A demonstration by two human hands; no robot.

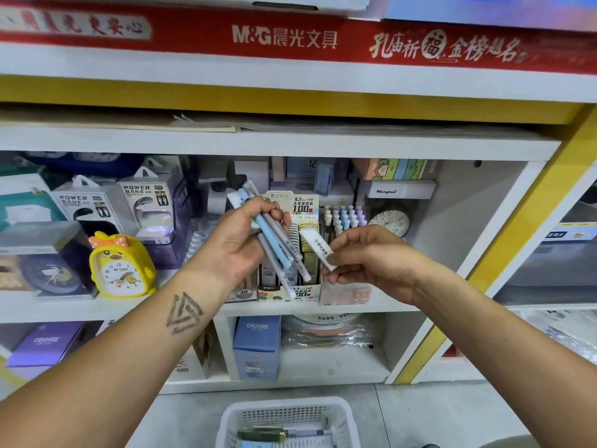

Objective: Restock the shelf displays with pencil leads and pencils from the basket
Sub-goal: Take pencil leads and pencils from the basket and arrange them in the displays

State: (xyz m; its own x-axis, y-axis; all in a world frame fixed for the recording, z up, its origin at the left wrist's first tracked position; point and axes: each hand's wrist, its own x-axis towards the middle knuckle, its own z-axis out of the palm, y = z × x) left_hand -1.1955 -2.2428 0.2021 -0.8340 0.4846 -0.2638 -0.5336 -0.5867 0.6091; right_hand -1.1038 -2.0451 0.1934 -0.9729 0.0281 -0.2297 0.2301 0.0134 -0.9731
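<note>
Left hand (240, 236) grips bundle of blue, grey, white slim pencils (274, 240) as reserve stock. Right hand (365, 257) pinches small white flat lead case (318, 248), probably bound for printed cardboard lead display box (290, 287) just behind. White perforated plastic basket (287, 421) below both hands.

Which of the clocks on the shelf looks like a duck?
The yellow duck alarm clock, standing left of the left hand. The round clock further right is plain, with no duck shape.
</note>
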